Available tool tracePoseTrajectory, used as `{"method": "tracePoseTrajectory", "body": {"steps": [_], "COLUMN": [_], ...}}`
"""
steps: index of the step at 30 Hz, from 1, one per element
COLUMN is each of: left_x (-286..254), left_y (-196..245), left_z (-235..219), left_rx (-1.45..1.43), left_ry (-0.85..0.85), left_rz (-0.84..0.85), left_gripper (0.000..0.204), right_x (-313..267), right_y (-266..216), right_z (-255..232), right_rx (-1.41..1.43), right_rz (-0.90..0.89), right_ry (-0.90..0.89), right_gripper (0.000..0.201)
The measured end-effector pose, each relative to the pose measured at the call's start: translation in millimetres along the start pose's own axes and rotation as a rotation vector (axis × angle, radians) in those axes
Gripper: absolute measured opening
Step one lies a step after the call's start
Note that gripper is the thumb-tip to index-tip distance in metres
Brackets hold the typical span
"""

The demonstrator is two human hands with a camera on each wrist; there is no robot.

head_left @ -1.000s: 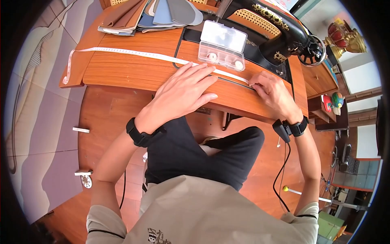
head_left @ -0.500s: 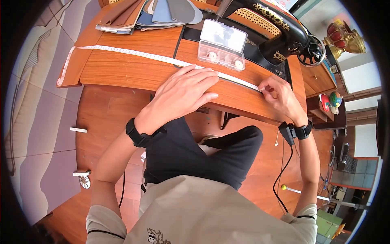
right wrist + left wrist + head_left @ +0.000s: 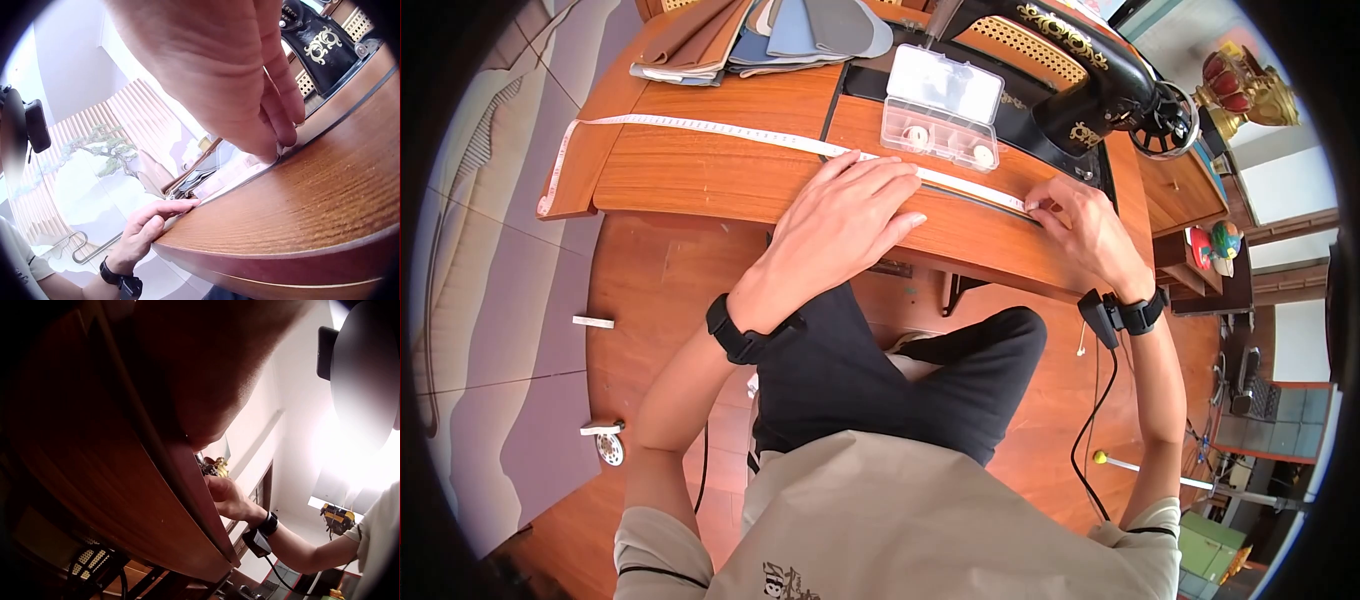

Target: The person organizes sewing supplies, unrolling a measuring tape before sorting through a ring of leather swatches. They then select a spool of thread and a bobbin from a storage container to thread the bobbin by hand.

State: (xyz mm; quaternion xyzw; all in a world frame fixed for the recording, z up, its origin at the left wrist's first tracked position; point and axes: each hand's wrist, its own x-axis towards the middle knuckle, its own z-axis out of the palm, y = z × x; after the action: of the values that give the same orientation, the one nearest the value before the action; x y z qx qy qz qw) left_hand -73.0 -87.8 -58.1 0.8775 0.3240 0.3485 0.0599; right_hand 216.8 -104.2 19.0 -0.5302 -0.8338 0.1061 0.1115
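A white tape measure [image 3: 730,130] stretches across the wooden sewing table, its far left part hanging over the left side leaf. My left hand [image 3: 850,205] rests flat over it, fingers straight and extended to the right, covering a stretch of the tape. At the tape's right end, my right hand [image 3: 1085,225] pinches it between thumb and fingertips, close over the tabletop. In the right wrist view the pinching fingertips [image 3: 275,153] are low at the wood, and the left hand [image 3: 147,228] lies at the table edge. The tape runs along a dark seam in the wood.
Just beyond the tape stands an open clear plastic box [image 3: 940,135] with white spools. A black sewing machine [image 3: 1090,90] occupies the back right. Fabric swatches [image 3: 800,35] lie at the back left. The table's front edge [image 3: 990,272] is just above my lap.
My right hand has drawn the tape end to the right, then eased slightly back left. The left hand has stayed on the tape, shifting slightly left with it.
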Motion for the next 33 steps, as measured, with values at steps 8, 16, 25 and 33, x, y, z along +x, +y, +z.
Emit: {"method": "tracePoseTrajectory", "body": {"steps": [8, 16, 25, 33], "left_x": [1.1, 2.1, 2.1, 2.2], "left_y": [0.1, -0.3, 3.7, 3.1], "left_z": [-0.9, 0.5, 0.9, 3.2], "left_rx": [0.012, 0.0, 0.027, 0.05], "left_ry": [0.025, 0.048, -0.007, -0.009], "left_rz": [0.02, -0.024, -0.013, 0.01], "left_gripper": [0.03, 0.028, 0.031, 0.031], "right_x": [7.5, 2.6, -20.0, -19.7], "right_y": [-1.7, 2.6, 29.7, 20.3], "right_z": [1.2, 2.6, -13.7, -20.8], "right_rx": [-0.083, -0.012, -0.058, -0.211], "right_rz": [-0.233, -0.173, -0.125, -0.129], "right_ry": [0.006, 0.026, -0.045, -0.065], "right_gripper": [0.012, 0.01, 0.01, 0.007]}}
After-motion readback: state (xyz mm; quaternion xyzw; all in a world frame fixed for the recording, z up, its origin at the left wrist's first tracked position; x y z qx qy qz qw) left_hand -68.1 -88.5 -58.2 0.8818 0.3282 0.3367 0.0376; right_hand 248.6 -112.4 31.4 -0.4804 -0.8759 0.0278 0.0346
